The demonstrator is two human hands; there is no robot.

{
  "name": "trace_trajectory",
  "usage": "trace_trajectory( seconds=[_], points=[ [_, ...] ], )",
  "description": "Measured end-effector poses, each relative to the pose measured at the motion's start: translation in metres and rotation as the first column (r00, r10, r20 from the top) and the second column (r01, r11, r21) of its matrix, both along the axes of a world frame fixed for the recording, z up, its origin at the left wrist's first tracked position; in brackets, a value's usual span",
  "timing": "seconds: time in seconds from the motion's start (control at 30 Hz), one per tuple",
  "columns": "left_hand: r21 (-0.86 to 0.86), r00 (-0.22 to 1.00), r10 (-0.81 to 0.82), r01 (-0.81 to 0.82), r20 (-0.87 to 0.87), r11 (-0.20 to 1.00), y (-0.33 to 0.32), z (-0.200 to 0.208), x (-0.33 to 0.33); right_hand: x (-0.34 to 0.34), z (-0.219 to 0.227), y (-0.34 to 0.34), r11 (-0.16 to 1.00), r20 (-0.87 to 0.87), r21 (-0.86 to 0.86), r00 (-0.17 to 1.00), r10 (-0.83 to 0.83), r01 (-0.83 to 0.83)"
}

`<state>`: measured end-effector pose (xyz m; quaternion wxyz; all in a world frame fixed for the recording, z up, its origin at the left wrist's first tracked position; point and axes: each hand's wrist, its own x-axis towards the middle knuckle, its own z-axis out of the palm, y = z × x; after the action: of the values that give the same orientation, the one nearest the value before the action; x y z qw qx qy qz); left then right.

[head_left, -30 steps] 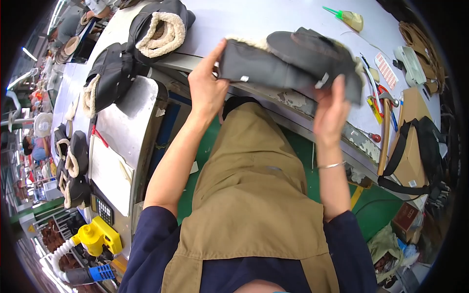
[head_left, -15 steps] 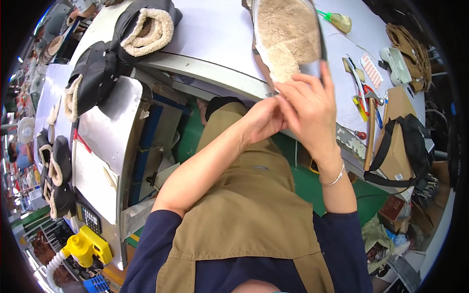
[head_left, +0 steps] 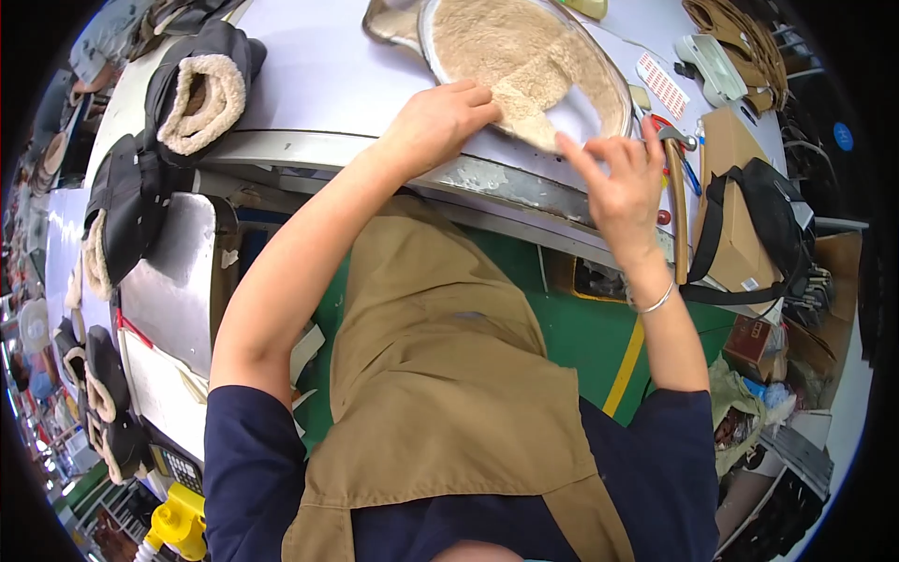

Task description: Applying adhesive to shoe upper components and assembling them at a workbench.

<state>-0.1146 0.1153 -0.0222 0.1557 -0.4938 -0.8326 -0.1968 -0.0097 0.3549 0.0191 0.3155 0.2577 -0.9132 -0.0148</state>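
A fleece-lined piece (head_left: pixel 478 42), beige and woolly inside with a dark rim, lies at the far edge of the table; it looks like a shoe upper. Its right part curves round a gap. My left hand (head_left: pixel 442 126) is closed on its near left edge, fingertips bent over the fleece. At the piece's near right corner is my right hand (head_left: pixel 623 192), fingers apart and nothing in them. The thumb side points at the fleece edge; whether it touches, I cannot tell. Black fleece-lined shoes (head_left: pixel 201 103) stand to the left.
The table's metal edge (head_left: pixel 524 187) runs before me. To the right lie a hammer (head_left: pixel 676 206), a pale green case (head_left: pixel 712 70), a cardboard box (head_left: pixel 730 155) and a black bag (head_left: pixel 773 225). A yellow blower-like tool (head_left: pixel 178 520) and a calculator (head_left: pixel 176 465) sit lower left.
My hands were together over the table edge; they have parted, the left going left onto the fleece piece, the right staying right. The piece has turned and spread wider; the view has shifted.
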Motion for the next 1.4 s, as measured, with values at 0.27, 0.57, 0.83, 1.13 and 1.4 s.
trace_trajectory(
  seconds=[0.27, 0.57, 0.83, 1.13, 1.4],
  points=[
    [0.036, 0.993, 0.057, -0.061, 0.108, 0.997, 0.018, -0.013, 0.046, 0.037, -0.018, -0.003, 0.990, 0.109, 0.122, 0.990, -0.089, 0.075],
    [-0.026, 0.987, 0.099, -0.096, 0.129, 0.995, 0.015, -0.014, 0.047, 0.051, -0.036, -0.001, 0.984, 0.261, 0.073, 0.949, -0.178, 0.165],
    [-0.084, 0.989, 0.079, -0.068, 0.128, 0.994, 0.009, -0.014, 0.048, 0.044, -0.022, 0.014, 0.995, 0.441, -0.029, 0.895, -0.074, 0.097],
    [-0.154, 0.985, 0.166, -0.171, -0.050, 0.973, 0.020, -0.016, 0.066, 0.047, -0.027, 0.012, 0.996, 0.402, 0.013, 0.912, -0.083, 0.085],
    [0.329, 0.788, -0.024, -0.229, 0.615, 0.916, -0.046, -0.007, 0.079, 0.005, 0.022, 0.012, 0.999, 0.455, -0.035, 0.889, 0.050, -0.038]
  ],
)
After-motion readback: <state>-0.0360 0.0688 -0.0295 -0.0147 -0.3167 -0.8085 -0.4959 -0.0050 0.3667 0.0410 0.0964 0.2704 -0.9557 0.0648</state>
